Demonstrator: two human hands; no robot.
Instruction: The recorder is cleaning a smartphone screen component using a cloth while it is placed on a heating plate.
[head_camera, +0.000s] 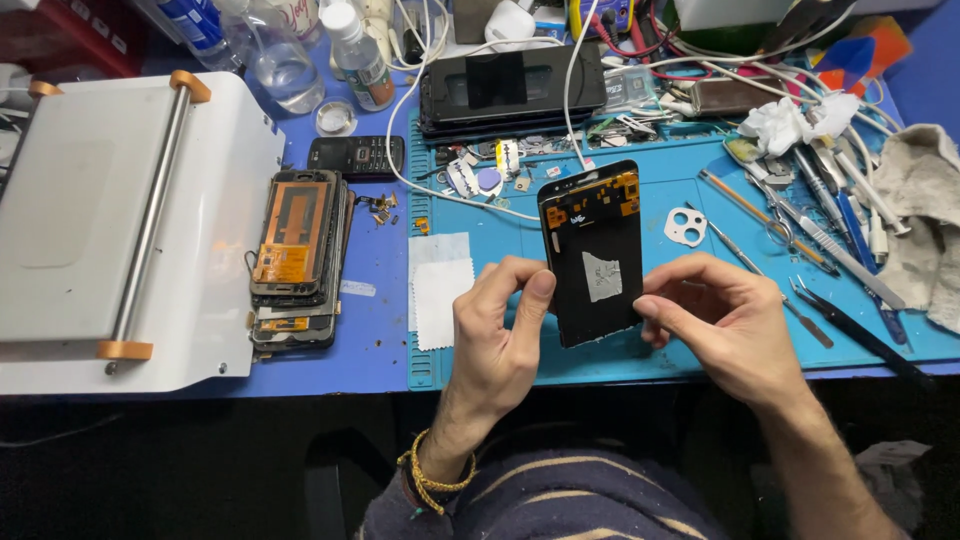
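While both hands meet over the blue mat, the screen stands between them, held clear of the desk with its back side facing the camera. Its long axis runs away from the person, tilted slightly so the top end leans right. The left hand pinches the lower left edge, thumb and forefinger pressed onto it; the right hand pinches the lower right edge in the same grip. Both hands sit at the near end, about equally close, so the far end with the orange flex parts juts free toward the tweezers and the stack of phones lies well apart to the left.
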